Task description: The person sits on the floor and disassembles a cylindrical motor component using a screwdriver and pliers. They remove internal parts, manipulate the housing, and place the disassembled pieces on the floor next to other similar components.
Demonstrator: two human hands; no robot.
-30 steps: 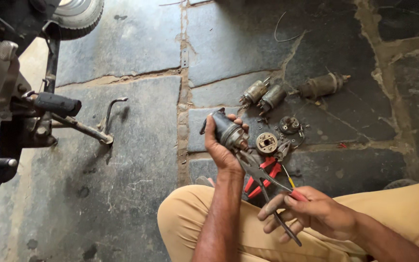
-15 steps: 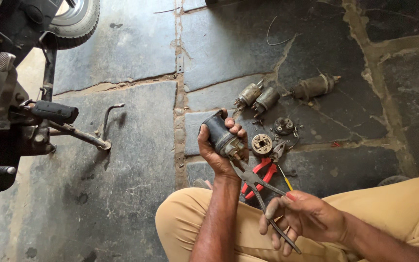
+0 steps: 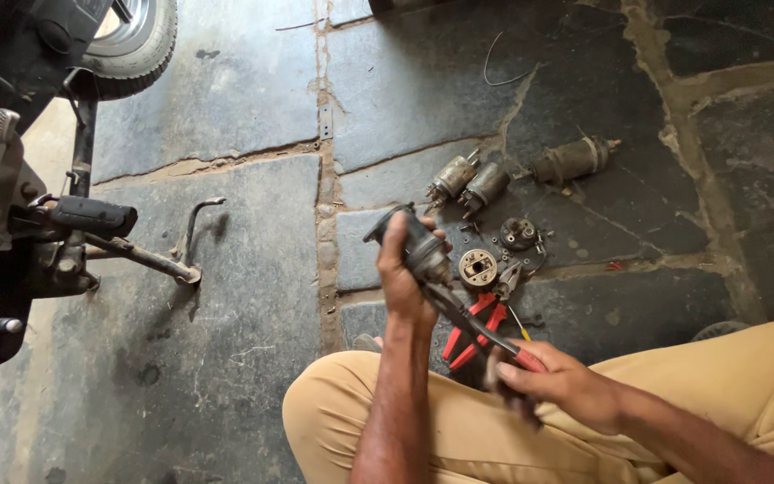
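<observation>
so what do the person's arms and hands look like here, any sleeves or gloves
Both arms are bare from the hands up to the picture's edge: no sleeves, no gloves. The left hand and right hand show no ring, and no watch or band shows on either wrist. The only clothing in view is tan trousers.
</observation>
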